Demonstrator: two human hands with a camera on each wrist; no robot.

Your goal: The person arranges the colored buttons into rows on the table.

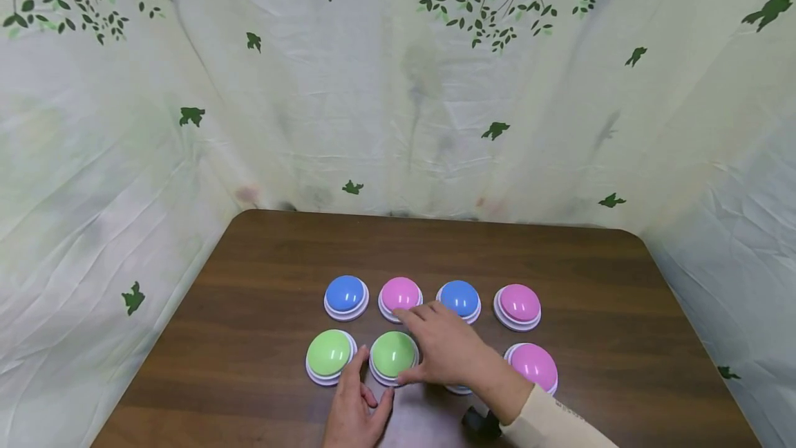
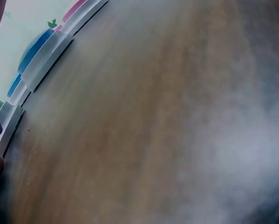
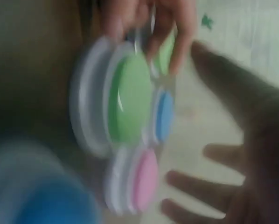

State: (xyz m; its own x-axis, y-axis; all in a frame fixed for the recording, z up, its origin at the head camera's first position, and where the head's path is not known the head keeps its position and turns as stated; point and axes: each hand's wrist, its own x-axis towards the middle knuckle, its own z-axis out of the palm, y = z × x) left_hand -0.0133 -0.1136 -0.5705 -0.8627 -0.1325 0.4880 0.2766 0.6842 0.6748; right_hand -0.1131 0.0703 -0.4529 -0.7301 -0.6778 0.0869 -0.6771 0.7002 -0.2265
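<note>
Domed push buttons with white bases stand in two rows on the table. In the front row are a left green button (image 1: 327, 352), a second green button (image 1: 392, 354), a mostly covered button with blue showing in the right wrist view (image 3: 58, 203), and a pink button (image 1: 533, 365). My left hand (image 1: 356, 410) is low between the green buttons, index finger extended and thumb apart; whether it touches either cannot be told. My right hand (image 1: 450, 348) spreads over the second green button's right side, thumb by its base, fingers reaching toward the back row, holding nothing.
Behind, from left to right, stand a blue button (image 1: 345, 294), a pink button (image 1: 399, 293), another blue button (image 1: 459, 297) and another pink button (image 1: 519, 303). A leaf-printed white curtain (image 1: 385, 88) surrounds the wooden table (image 1: 249, 337). A black wrist strap (image 1: 480, 424) shows below the right arm.
</note>
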